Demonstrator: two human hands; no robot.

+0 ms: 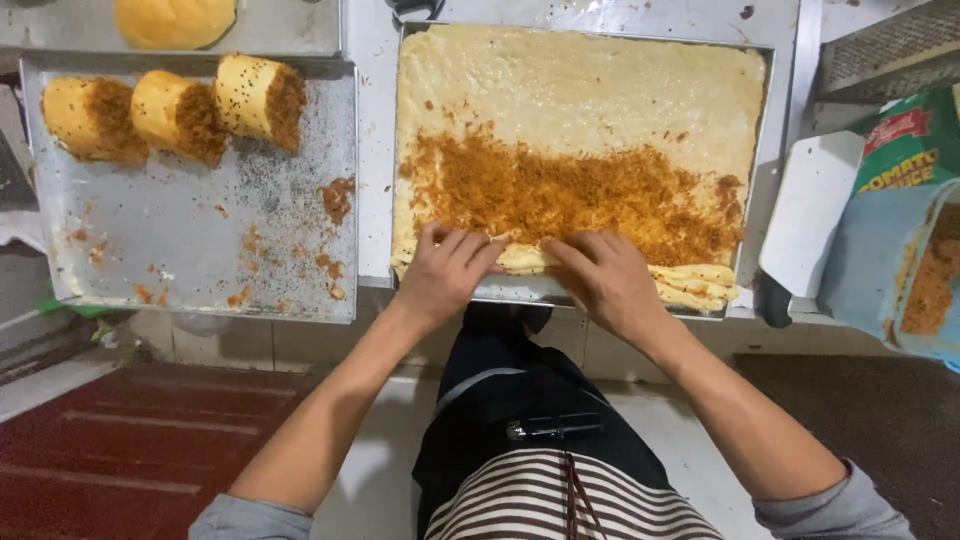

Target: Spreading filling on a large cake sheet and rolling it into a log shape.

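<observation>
Left hand (443, 272), right hand (603, 280): fingers pressed flat on near edge of sponge sheet (580, 95), brown floss (570, 190) beyond. Even pressure advisable, rolling tight.

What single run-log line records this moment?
left hand: on cake edge | right hand: on cake edge | filling: spread | rolls: side tray

Even, soft overhead light, mild glare on the metal trays (190, 230), slight blur and edge distortion.
</observation>
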